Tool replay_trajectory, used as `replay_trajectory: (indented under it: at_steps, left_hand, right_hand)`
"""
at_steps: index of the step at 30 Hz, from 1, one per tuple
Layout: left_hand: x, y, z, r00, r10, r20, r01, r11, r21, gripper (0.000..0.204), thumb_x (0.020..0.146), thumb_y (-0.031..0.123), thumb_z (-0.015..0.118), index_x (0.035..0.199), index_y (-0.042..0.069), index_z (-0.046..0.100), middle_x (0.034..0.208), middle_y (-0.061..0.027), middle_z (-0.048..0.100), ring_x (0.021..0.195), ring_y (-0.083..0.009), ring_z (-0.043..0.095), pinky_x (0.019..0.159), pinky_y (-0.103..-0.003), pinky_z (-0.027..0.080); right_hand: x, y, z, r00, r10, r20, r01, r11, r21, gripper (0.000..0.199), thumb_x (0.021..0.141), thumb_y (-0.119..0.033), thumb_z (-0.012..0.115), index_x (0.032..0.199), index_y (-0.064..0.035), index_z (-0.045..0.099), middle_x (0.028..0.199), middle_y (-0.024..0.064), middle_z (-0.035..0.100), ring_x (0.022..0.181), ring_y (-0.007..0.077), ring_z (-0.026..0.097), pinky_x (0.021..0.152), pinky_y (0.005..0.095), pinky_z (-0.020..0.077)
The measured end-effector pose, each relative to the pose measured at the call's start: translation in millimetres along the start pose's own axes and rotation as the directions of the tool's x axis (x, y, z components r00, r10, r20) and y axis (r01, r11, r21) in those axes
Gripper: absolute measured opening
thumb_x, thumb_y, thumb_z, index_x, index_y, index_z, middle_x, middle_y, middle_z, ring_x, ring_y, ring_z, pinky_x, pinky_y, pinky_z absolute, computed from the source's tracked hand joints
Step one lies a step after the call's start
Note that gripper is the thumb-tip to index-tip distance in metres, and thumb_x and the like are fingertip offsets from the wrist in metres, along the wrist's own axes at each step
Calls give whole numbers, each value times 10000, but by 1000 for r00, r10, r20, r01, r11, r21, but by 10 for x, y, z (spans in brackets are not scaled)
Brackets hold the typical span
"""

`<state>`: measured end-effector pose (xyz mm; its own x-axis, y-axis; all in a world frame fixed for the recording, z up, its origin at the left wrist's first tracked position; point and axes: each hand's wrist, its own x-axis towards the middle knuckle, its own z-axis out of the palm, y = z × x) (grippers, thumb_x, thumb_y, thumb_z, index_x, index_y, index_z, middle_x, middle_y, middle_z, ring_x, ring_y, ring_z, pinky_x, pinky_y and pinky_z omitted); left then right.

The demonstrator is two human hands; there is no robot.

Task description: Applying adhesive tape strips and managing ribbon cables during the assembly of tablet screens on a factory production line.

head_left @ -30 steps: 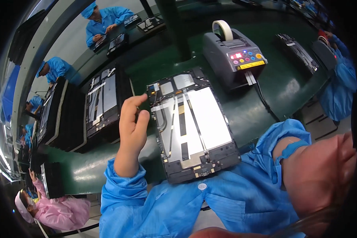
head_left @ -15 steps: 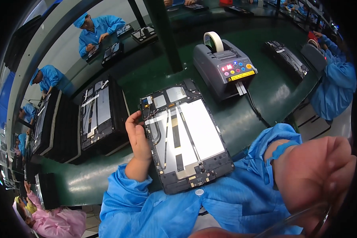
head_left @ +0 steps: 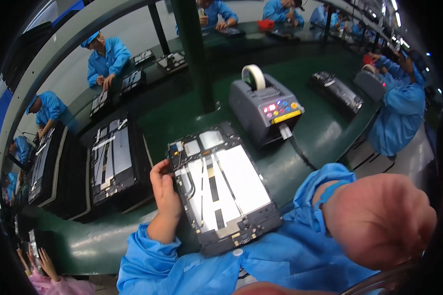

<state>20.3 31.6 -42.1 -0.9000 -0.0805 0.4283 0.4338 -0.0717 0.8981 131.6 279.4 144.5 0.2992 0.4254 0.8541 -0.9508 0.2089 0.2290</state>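
An opened tablet (head_left: 246, 182) with silver panels, black strips and a dark frame leans on the table edge against my blue smock. My left hand (head_left: 166, 199) grips its left edge, the fingers behind and the thumb at the side. My right hand (head_left: 379, 219) is raised close to the camera at the lower right, touching no part of the tablet. Its fingers curl out of sight, so what they hold, if anything, is hidden. Beyond the tablet stands a grey tape dispenser (head_left: 268, 110) carrying a white tape roll (head_left: 254, 77), with a short tape end (head_left: 285, 131) at its front.
Stacks of opened tablets (head_left: 114, 160) stand at the left, with another tall stack (head_left: 49, 167) beside them. A green post (head_left: 192, 54) rises from the green table (head_left: 325, 128). More device parts (head_left: 337, 91) lie at the right. Co-workers in blue and pink sit around.
The view has tilted, so the far table shows more and the tablet sits lower. My right hand has turned, with its fingers less visible. The left hand keeps its grip on the tablet.
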Motion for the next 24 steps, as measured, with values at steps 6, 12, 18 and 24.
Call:
replay_trajectory:
  at_steps: [6,12,18,24]
  left_hand:
    - [12,36,-86,999,-13,34,11,998,62,346,919,199,418,1201,1,454,1164,-95,483,1073,-172,454,953,-283,337]
    - [61,-16,-103,998,-47,-50,53,992,118,359,910,162,435,1215,-28,441,1172,-129,484,1096,-206,457,986,-297,329]
    - [82,-365,-112,959,-283,-5,283,959,-27,494,949,239,396,1366,-19,332,1374,-221,393,1292,-280,365,1064,-330,267]
    - [37,-336,-103,955,-284,88,287,958,-23,500,979,264,352,1393,-11,293,1355,-160,411,1237,-230,406,1046,-305,288]
  right_hand:
    - [-296,255,-455,956,195,219,-121,942,-313,300,924,-318,533,994,-27,515,869,156,591,713,263,581,633,352,478]
    - [-1049,407,-854,383,912,148,-713,393,-581,98,901,-77,545,839,-5,571,759,30,580,703,83,543,630,220,441]
    - [-1949,498,-1193,-117,972,206,-791,34,-611,292,965,-196,463,1170,7,511,1073,95,586,1005,149,536,878,275,427]
    - [-1816,421,-1178,-236,949,208,-846,-95,-525,527,977,-411,403,1269,25,448,1160,109,560,1063,171,522,916,289,415]
